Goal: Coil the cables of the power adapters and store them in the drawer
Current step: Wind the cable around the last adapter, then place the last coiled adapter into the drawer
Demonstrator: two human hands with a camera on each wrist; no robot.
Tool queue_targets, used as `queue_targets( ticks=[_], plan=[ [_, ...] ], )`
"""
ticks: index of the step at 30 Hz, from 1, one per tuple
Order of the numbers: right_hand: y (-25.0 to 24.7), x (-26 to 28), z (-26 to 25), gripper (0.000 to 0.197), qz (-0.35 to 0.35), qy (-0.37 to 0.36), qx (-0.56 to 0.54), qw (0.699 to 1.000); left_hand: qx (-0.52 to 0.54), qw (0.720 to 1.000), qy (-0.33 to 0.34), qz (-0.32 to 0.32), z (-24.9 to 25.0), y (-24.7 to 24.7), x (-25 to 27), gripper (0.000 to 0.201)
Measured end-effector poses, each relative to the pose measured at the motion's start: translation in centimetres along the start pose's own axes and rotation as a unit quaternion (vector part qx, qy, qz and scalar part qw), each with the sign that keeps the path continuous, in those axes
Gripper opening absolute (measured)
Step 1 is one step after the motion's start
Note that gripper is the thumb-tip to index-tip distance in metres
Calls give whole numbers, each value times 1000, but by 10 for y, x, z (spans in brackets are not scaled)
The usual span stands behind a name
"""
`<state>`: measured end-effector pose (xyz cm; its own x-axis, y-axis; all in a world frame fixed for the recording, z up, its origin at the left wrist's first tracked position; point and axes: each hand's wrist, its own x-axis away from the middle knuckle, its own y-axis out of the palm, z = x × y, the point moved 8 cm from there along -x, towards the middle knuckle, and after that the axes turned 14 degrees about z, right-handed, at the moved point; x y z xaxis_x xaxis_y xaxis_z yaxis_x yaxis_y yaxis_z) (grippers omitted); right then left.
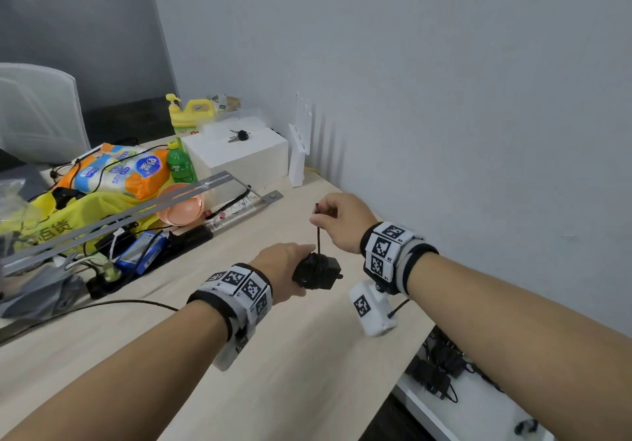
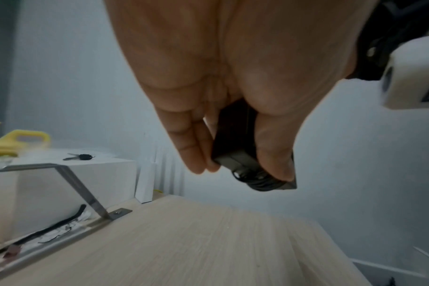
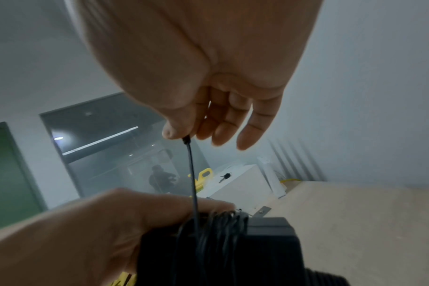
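A black power adapter (image 1: 317, 272) with its thin black cable wound round the body is held above the light wooden table (image 1: 290, 355). My left hand (image 1: 290, 269) grips the adapter (image 2: 235, 139) between fingers and thumb. A short taut stretch of cable (image 1: 318, 235) rises straight up from it. My right hand (image 1: 333, 216) pinches the cable's plug end (image 3: 187, 140) between thumb and forefinger, its other fingers loosely spread. In the right wrist view the wound adapter (image 3: 220, 247) fills the bottom. An open white drawer (image 1: 478, 403) at lower right holds several black adapters (image 1: 436, 368).
Clutter fills the table's left side: metal rails (image 1: 113, 216), a pink bowl (image 1: 181, 202), a yellow bag (image 1: 68, 214), a tissue pack (image 1: 119, 170), a green bottle (image 1: 180, 163), a yellow jug (image 1: 191, 112), and a white box (image 1: 239, 153) with keys (image 1: 239, 136). The wall (image 1: 444, 98) lies close on the right.
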<state>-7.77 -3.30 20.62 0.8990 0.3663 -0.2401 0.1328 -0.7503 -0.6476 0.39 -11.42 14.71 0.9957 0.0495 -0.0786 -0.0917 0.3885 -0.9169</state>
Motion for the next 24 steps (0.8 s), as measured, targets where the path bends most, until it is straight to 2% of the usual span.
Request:
queue_targets(
  ticks=[4,6,8,10,13,16,19,22,24],
  plan=[
    [-1,8,42,25,1,62,45,997,47,995,78,-35,17,14,5,67],
    [1,18,67,30,-9,107,49,993,99,991,85,-37,22,22,8,70],
    [2,29,94,31,-21,157,39,987,198,978,54,-36,25,35,7,70],
    [-5,45,119,27,-9,211,34,977,305,951,-1,-50,31,54,8,68],
    [-28,67,150,37,37,255,27,966,358,927,-53,-95,44,90,6,54],
    [-53,89,174,36,63,255,41,964,370,915,-94,-131,55,126,2,44],
    [-73,113,192,46,47,214,79,972,385,899,-147,-151,66,160,-3,50],
    [-83,143,208,63,-1,154,129,980,359,901,-149,-193,89,195,-7,59],
    [-87,163,228,67,-27,153,138,978,384,880,-156,-234,111,220,-8,40]
  ],
)
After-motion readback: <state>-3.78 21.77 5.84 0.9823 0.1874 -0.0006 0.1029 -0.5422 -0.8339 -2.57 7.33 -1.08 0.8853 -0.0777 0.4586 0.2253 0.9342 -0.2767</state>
